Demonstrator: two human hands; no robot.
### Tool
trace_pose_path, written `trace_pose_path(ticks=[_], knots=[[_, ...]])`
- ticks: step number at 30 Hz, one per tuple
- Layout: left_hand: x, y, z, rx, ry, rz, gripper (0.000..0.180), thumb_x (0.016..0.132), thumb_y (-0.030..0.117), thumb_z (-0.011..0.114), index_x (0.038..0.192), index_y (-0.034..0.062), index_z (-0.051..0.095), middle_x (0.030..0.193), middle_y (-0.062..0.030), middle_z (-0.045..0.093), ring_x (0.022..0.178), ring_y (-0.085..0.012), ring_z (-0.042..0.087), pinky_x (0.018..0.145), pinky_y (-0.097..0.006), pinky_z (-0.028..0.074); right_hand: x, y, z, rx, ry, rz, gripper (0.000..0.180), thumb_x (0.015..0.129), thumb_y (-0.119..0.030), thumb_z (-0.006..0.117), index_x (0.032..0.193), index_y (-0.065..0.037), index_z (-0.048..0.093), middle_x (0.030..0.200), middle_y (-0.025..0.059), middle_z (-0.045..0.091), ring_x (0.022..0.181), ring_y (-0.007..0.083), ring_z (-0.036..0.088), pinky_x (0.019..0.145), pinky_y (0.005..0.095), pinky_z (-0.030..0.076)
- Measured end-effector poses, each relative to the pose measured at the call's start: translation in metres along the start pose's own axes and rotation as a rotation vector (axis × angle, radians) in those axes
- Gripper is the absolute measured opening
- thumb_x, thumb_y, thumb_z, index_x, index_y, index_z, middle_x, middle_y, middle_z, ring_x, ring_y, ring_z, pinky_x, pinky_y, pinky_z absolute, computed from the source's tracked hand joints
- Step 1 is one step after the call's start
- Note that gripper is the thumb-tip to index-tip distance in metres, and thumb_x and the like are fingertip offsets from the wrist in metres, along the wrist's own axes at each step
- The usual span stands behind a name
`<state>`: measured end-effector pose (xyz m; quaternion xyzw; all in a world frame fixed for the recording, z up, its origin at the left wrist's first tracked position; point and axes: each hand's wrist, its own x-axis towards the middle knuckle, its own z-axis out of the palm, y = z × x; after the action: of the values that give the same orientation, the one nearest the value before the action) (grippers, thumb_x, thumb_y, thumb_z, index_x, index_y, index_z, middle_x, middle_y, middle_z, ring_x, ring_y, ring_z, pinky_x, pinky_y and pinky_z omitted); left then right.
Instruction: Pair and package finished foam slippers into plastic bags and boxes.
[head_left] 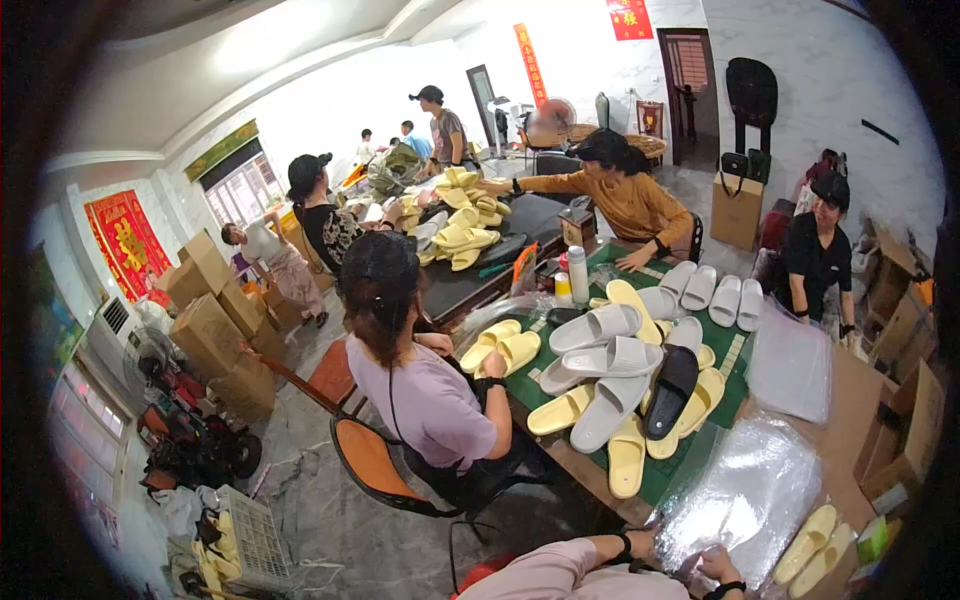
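At the table's near edge lies a pile of clear plastic bags (745,485), shiny and creased. My left hand (641,546), with a dark band at the wrist, is at the near left corner of this pile; its fingers are too small and partly hidden to read. My right hand (716,564) is at the pile's near edge, its bent fingers closed on the plastic. Right of the bags sits a pair of pale yellow slippers (815,548). Beyond them, grey, yellow and black slippers are heaped around a black slipper (671,391) on the green mat (560,362).
A person in a lilac shirt (440,400) sits at my left, hands near yellow slippers. Across the table, a person in orange (630,205) reaches toward another slipper heap (462,225). More clear bags (790,362) and an open carton (905,440) stand to the right.
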<state>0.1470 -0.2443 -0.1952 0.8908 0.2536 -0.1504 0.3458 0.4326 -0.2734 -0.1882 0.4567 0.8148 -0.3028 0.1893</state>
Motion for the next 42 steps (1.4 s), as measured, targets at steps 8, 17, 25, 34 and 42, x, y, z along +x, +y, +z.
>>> trace_pose_path(ticks=[8,17,25,34,42], knots=[[0.016,-0.003,0.004,0.092,-0.092,-0.025,0.047,0.077,0.015,0.056,0.116,-0.0101,0.05,0.121,-0.0388,0.039,0.068,-0.0332,0.062,0.083,-0.041,0.047,0.025,0.077,0.08,0.059,0.113,0.049,0.056,0.079,-0.043,0.049,0.125,-0.009,0.05,0.118,0.0083,0.057,0.121,0.0302,0.041,0.11,0.0445,0.012],[0.003,0.003,-0.01,-0.088,0.218,-0.046,0.031,0.081,0.02,0.051,0.097,-0.0041,0.062,0.092,-0.0273,0.06,0.07,-0.0354,0.06,0.076,-0.042,0.047,0.032,0.085,0.091,0.101,0.139,0.062,0.057,0.08,-0.044,0.048,0.124,-0.008,0.051,0.122,0.0082,0.055,0.125,0.0294,0.037,0.11,0.0425,0.01],[-0.043,0.101,-0.203,-0.502,0.608,0.235,0.027,0.087,0.024,0.051,0.085,-0.0018,0.061,0.077,-0.0183,0.061,0.066,-0.0301,0.055,0.064,-0.038,0.045,0.041,0.114,0.117,-0.083,0.14,-0.014,0.059,0.082,-0.047,0.043,0.126,-0.009,0.049,0.124,0.0114,0.053,0.124,0.0302,0.038,0.11,0.0433,0.009],[-0.224,0.257,-0.338,-0.308,1.201,1.047,0.02,0.086,0.006,0.054,0.104,-0.0024,0.056,0.101,-0.0165,0.055,0.086,-0.0235,0.055,0.073,-0.029,0.044,0.028,0.061,0.078,0.103,0.249,0.036,0.048,0.079,-0.042,0.051,0.114,-0.01,0.058,0.114,0.014,0.058,0.116,0.0273,0.047,0.101,0.0441,0.031],[-0.259,0.319,-0.33,-0.42,1.202,1.686,0.031,0.086,0.012,0.057,0.117,0.01,0.056,0.108,-0.0094,0.056,0.093,-0.0239,0.056,0.076,-0.032,0.049,-0.006,0.0,0.008,0.107,0.012,0.22,0.063,0.081,-0.045,0.053,0.134,-0.015,0.038,0.136,0.0245,0.033,0.128,0.0437,0.024,0.106,0.0449,0.025]])
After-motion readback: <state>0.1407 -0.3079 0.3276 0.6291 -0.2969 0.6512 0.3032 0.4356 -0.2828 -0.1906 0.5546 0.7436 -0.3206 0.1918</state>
